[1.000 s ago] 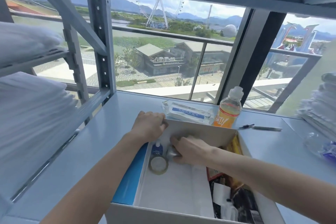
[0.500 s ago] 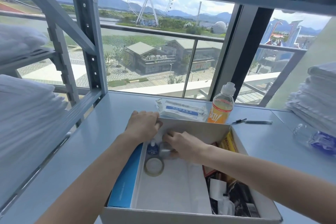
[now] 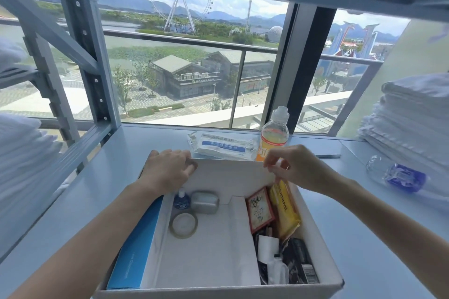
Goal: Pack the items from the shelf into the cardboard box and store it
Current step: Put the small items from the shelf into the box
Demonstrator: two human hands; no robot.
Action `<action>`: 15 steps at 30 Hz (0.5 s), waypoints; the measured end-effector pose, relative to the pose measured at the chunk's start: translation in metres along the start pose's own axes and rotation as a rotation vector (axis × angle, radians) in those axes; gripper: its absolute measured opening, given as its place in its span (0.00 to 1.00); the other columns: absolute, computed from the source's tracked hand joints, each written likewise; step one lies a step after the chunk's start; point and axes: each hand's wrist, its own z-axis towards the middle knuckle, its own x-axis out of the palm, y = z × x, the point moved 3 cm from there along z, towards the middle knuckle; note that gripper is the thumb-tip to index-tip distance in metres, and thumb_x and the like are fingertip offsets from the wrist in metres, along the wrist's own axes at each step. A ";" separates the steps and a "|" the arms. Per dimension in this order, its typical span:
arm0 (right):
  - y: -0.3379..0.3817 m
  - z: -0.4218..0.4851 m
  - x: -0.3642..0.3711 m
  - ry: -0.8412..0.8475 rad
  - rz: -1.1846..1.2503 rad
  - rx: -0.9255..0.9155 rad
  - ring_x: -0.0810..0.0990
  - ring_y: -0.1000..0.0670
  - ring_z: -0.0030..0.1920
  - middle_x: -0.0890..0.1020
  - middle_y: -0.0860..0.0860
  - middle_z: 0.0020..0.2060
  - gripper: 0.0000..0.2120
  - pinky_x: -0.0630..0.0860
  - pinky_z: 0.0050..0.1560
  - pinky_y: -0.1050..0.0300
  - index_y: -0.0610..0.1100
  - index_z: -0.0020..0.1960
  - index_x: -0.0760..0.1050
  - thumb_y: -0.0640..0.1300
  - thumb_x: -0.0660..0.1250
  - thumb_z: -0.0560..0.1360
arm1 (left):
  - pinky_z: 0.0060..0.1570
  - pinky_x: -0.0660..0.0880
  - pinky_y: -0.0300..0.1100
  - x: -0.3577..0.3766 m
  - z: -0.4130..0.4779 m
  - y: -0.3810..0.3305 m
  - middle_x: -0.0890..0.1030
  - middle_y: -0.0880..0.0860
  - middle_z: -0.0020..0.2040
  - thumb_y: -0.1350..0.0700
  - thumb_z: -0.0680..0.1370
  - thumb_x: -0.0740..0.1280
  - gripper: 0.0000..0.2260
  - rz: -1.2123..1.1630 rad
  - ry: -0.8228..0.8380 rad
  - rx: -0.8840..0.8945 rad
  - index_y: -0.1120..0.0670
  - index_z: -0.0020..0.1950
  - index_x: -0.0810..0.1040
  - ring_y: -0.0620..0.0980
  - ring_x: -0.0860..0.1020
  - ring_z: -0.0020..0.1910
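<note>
The open cardboard box (image 3: 325, 260) stands on the shelf in front of me. My left hand (image 3: 167, 172) grips its far left corner, fingers curled over the rim. My right hand (image 3: 298, 170) hovers at the right end of the far rim, fingers loosely curled with nothing seen in them. Inside lie a silver tin (image 3: 204, 202), a small blue bottle (image 3: 180, 201), a tape roll (image 3: 183, 225), a blue carton (image 3: 136, 250), a red card pack (image 3: 259, 212) and a yellow packet (image 3: 284, 211). Behind the box stand an orange drink bottle (image 3: 274, 136) and a white gauze pack (image 3: 222, 147).
A pen (image 3: 329, 156) lies on the shelf (image 3: 109, 177) to the right of the drink bottle. A clear water bottle (image 3: 398, 175) lies on its side at far right beside stacked white towels (image 3: 413, 124). More white linen (image 3: 21, 148) fills the left rack. A window is behind.
My right hand let go of the silver tin and rose out of the box to the right end of the far rim. My left hand stayed on the far left corner.
</note>
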 end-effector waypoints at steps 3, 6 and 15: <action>-0.031 -0.013 -0.016 -0.131 0.030 0.061 0.82 0.62 0.33 0.79 0.59 0.37 0.03 0.77 0.34 0.72 0.43 0.44 0.78 0.37 0.69 0.72 | 0.52 0.62 0.49 0.001 0.000 -0.001 0.78 0.48 0.55 0.44 0.80 0.52 0.10 0.017 -0.007 0.007 0.47 0.50 0.69 0.51 0.73 0.56; -0.068 -0.016 -0.018 -0.218 -0.040 0.117 0.82 0.58 0.30 0.81 0.54 0.36 0.03 0.78 0.34 0.70 0.41 0.44 0.79 0.35 0.69 0.72 | 0.51 0.61 0.48 0.002 -0.001 0.000 0.78 0.47 0.54 0.43 0.80 0.51 0.10 0.024 -0.027 0.005 0.46 0.47 0.67 0.50 0.74 0.55; -0.199 0.010 0.025 -0.019 -0.083 0.511 0.81 0.46 0.51 0.83 0.45 0.49 0.10 0.77 0.53 0.53 0.41 0.53 0.80 0.37 0.63 0.75 | 0.45 0.60 0.45 0.007 0.004 0.009 0.79 0.45 0.47 0.40 0.79 0.52 0.09 0.036 -0.056 0.024 0.42 0.43 0.66 0.48 0.75 0.50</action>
